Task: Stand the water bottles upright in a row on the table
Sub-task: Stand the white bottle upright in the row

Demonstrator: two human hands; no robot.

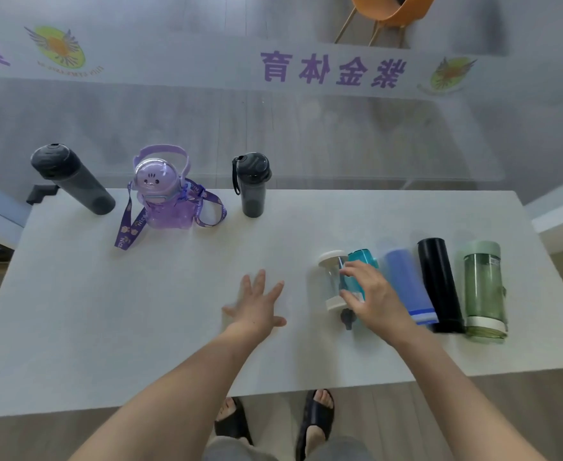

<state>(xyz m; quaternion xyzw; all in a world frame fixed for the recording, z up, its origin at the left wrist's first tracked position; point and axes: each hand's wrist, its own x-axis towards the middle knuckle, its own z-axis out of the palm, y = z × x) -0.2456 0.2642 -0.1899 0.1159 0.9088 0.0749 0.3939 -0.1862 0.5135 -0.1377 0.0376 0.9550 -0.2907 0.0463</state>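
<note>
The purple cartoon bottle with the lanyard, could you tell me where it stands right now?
In the head view, the purple cartoon bottle stands upright at the table's far left, between the tall dark grey bottle and the smaller dark bottle.

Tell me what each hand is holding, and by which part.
The left hand holds nothing. The right hand closes on the lying teal bottle at mid-body; a firm grip cannot be told.

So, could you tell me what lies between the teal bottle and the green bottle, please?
In the head view, two bottles lie on their sides between the teal bottle and the green bottle: a blue one, then a black one.
</note>
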